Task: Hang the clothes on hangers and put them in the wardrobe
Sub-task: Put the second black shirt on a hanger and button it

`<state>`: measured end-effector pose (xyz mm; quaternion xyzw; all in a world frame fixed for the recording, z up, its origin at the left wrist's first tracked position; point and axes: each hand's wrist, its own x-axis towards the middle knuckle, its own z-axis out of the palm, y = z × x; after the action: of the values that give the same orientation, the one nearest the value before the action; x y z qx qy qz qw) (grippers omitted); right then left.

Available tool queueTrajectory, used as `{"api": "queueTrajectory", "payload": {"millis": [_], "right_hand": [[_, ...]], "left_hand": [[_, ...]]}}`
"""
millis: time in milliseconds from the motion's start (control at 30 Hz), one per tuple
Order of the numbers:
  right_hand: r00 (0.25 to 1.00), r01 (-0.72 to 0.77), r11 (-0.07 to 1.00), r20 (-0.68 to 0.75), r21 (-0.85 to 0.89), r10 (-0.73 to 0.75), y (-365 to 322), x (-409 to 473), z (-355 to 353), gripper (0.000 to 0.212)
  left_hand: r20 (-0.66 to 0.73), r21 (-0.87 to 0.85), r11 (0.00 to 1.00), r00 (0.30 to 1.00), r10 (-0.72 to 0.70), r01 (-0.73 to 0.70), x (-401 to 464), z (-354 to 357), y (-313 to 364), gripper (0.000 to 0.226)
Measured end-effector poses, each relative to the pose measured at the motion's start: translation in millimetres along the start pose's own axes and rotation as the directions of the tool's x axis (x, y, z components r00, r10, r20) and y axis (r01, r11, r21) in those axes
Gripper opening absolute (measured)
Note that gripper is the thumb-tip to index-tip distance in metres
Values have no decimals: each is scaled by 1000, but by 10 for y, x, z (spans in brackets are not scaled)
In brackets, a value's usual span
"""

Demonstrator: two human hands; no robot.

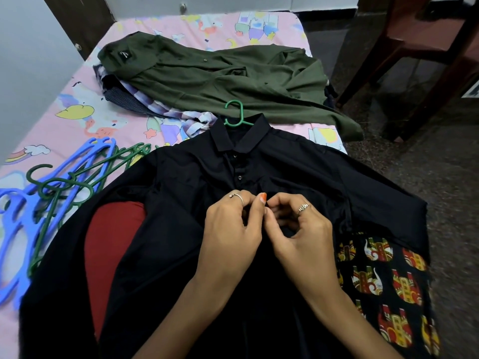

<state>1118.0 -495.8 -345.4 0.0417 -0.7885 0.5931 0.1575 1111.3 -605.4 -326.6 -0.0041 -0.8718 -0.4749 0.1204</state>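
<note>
Black shirt (pixel 285 161) spread flat across the near end of the bed (pixel 77 99), collar pointing away, front facing up. Green hanger (pixel 234 114) already inside it, hook poking out just beyond the collar. Two buttons done up below the collar, placket closed down to the hands.

Left hand (pixel 230 229) on the shirt's placket, fingers curled, pinching the fabric edge at mid-chest. Right hand (pixel 300 229) directly beside it, fingers curled too, pinching the opposite edge of the placket; thumbs nearly touching. Ring on each hand, orange polish on one nail. Button between the fingertips hidden, so cannot tell whether fastened.

Beyond the black shirt's collar, olive green shirt (pixel 220 73) lying open and crumpled, label showing at its neck. Tucked under that, towards the far left of the black shirt, a striped and checked pile of clothes (pixel 145 102), only edges visible.

Left of the black shirt, touching its sleeve, a tangle of spare hangers (pixel 51 193): blue ones and dark green ones, heaped over each other on the pink cartoon-print sheet.

Under the black shirt, near left, red cloth (pixel 111 242) peeking out. Under it on the near right, black printed fabric (pixel 381 281) with red and yellow motifs. Past the shirt's right sleeve, dark speckled floor and a brown chair (pixel 414 47).
</note>
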Motion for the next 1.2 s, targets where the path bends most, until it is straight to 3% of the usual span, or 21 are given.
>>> {"api": "queueTrajectory", "payload": {"millis": [233, 467, 567, 700, 867, 1067, 1200], "right_hand": [[996, -66, 998, 52, -22, 67, -46, 56, -50, 6], [985, 169, 959, 51, -228, -162, -88, 76, -96, 10], [986, 163, 966, 0, -201, -166, -78, 54, -74, 10], [996, -88, 995, -17, 45, 89, -122, 63, -51, 9], [954, -291, 918, 15, 269, 298, -114, 83, -35, 12], [958, -280, 936, 7, 212, 285, -89, 82, -26, 9], [989, -138, 986, -41, 96, 142, -72, 39, -4, 2]], "left_hand": [[-54, 126, 983, 988, 142, -135, 0, 54, -63, 23], [-54, 170, 960, 971, 234, -222, 18, 41, -65, 28], [-62, 144, 960, 966, 249, -239, 13, 40, -62, 29], [-99, 106, 971, 969, 225, -214, -9, 40, -58, 19], [-109, 38, 984, 978, 179, -176, -9, 43, -29, 15], [-80, -66, 993, 993, 88, -94, -3, 52, -10, 19], [-29, -232, 970, 996, -85, 76, -18, 70, -2, 19]]}}
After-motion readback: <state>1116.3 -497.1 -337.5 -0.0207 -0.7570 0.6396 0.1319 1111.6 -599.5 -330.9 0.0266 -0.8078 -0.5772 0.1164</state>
